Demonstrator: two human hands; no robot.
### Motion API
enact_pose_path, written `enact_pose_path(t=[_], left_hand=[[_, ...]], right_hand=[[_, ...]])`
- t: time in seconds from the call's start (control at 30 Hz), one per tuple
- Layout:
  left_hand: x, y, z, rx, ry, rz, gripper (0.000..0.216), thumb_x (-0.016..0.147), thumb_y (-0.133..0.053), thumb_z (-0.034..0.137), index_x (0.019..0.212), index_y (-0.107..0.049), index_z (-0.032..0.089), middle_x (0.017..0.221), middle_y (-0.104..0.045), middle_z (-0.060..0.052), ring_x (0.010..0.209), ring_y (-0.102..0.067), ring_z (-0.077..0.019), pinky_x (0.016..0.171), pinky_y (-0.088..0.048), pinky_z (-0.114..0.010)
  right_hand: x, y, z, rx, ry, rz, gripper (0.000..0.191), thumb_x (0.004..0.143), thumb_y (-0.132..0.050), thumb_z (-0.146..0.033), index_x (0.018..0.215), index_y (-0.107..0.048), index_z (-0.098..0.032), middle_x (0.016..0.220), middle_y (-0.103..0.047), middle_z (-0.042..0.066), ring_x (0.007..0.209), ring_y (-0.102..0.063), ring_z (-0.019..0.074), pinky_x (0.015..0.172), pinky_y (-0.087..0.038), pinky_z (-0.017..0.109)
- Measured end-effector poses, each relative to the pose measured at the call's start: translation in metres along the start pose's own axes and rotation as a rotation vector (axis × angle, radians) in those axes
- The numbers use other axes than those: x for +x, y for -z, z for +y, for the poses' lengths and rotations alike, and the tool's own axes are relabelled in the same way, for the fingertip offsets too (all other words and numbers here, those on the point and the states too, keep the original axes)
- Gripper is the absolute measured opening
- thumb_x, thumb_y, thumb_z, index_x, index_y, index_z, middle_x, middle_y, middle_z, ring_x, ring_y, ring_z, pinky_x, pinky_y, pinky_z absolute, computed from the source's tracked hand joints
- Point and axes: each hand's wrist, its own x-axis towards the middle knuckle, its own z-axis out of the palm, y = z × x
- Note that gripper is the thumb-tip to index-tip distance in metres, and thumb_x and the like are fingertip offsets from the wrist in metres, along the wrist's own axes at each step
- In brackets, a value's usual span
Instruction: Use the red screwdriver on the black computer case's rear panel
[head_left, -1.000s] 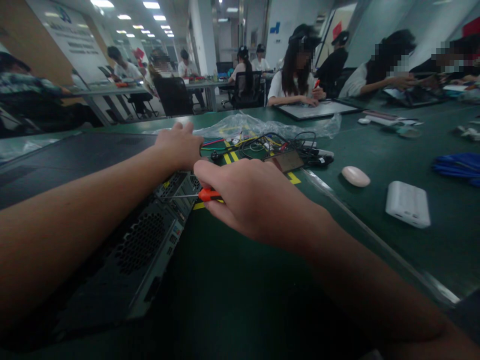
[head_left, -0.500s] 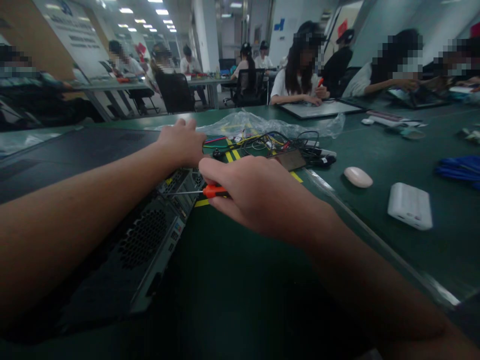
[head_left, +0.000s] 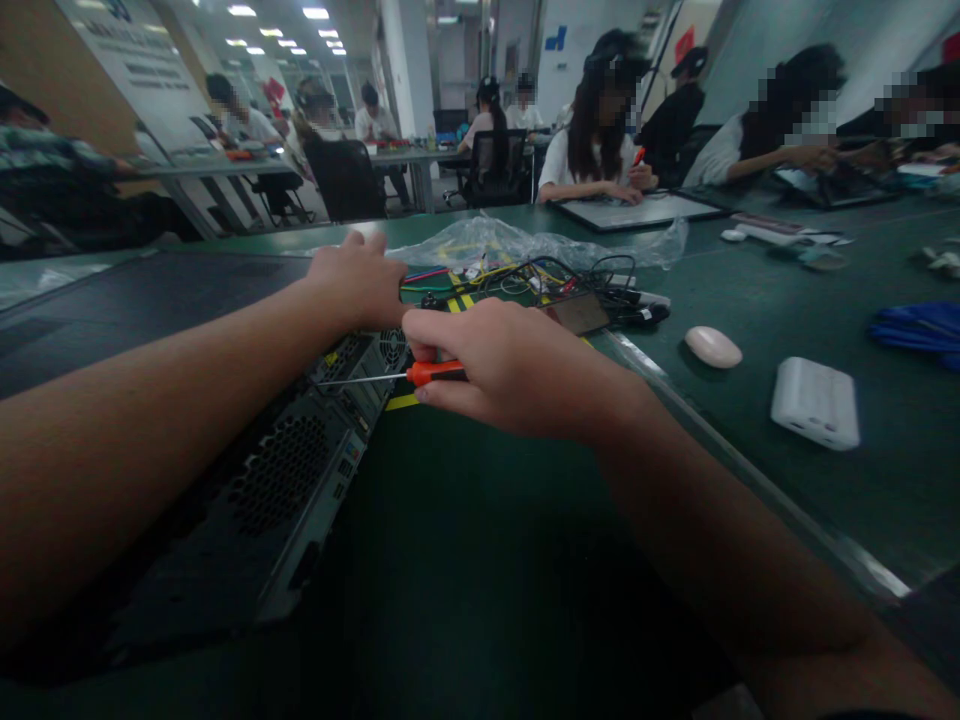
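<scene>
A black desktop computer case [head_left: 281,475] lies on its side at the left, its rear panel with vents and ports facing right. My left hand [head_left: 356,285] is closed over the rear edge of the case, fingertips partly hidden. In my right hand [head_left: 517,365] is a screwdriver [head_left: 437,373] with an orange and black handle, gripped between thumb and fingers. Its thin metal shaft points left, and the tip meets the rear panel near the slot covers. Whether it sits in a screw cannot be made out.
Behind my hands lie a tangle of cables [head_left: 555,285] and clear plastic wrap [head_left: 487,240]. To the right are a pale oval object [head_left: 712,347], a white box-shaped device [head_left: 815,403] and a blue bundle [head_left: 919,333]. Across the green table [head_left: 465,560], a person works over a flat panel [head_left: 637,210].
The view has shifted slightly. My right hand and the screwdriver have turned a little, with the handle slightly farther from the panel. My left hand stays on the case.
</scene>
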Motion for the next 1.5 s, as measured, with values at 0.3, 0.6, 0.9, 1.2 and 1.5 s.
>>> enact_pose_path(t=[0.3, 0.6, 0.9, 1.2, 1.5], left_hand=[[0.001, -0.001, 0.0, -0.034, 0.014, -0.004, 0.079, 0.101, -0.054, 0.073, 0.153, -0.073, 0.016, 0.168, -0.055, -0.026, 0.153, -0.05, -0.054, 0.116, -0.053, -0.067], [0.002, 0.0, 0.001, -0.061, 0.039, -0.016, 0.067, 0.1, -0.057, 0.059, 0.156, -0.071, 0.025, 0.164, -0.056, -0.021, 0.156, -0.05, -0.0508, 0.12, -0.051, -0.063], [0.005, -0.004, 0.0, -0.027, 0.024, 0.008, 0.071, 0.096, -0.058, 0.065, 0.156, -0.072, 0.028, 0.163, -0.059, -0.021, 0.154, -0.052, -0.0505, 0.117, -0.053, -0.063], [0.003, -0.001, 0.0, -0.013, 0.018, -0.01, 0.067, 0.1, -0.057, 0.059, 0.153, -0.073, 0.023, 0.163, -0.057, -0.024, 0.154, -0.052, -0.0499, 0.117, -0.054, -0.062], [0.004, -0.001, 0.001, -0.044, 0.035, -0.01, 0.065, 0.097, -0.059, 0.052, 0.156, -0.072, 0.028, 0.158, -0.059, -0.021, 0.155, -0.051, -0.0508, 0.118, -0.053, -0.064]], right_hand=[[-0.001, 0.0, -0.002, -0.008, 0.004, 0.019, 0.016, 0.1, -0.064, -0.028, 0.112, -0.071, -0.019, 0.094, -0.073, 0.004, 0.079, -0.052, 0.0176, 0.071, -0.026, 0.035], [-0.005, 0.004, -0.015, -0.127, -0.063, 0.077, 0.019, 0.103, -0.064, -0.026, 0.117, -0.073, -0.018, 0.09, -0.073, 0.005, 0.078, -0.056, 0.0188, 0.069, -0.024, 0.036], [-0.005, 0.005, -0.02, -0.14, -0.134, 0.075, 0.033, 0.112, -0.059, -0.041, 0.112, -0.082, -0.018, 0.098, -0.081, 0.009, 0.085, -0.063, 0.0221, 0.071, -0.025, 0.037], [-0.006, 0.003, -0.017, -0.08, -0.072, 0.081, 0.032, 0.102, -0.069, -0.03, 0.13, -0.073, -0.017, 0.095, -0.077, 0.007, 0.08, -0.06, 0.0208, 0.069, -0.025, 0.036], [-0.006, 0.005, -0.017, -0.098, -0.062, 0.086, 0.026, 0.102, -0.06, -0.022, 0.125, -0.072, -0.019, 0.097, -0.076, 0.006, 0.078, -0.057, 0.0191, 0.069, -0.024, 0.035]])
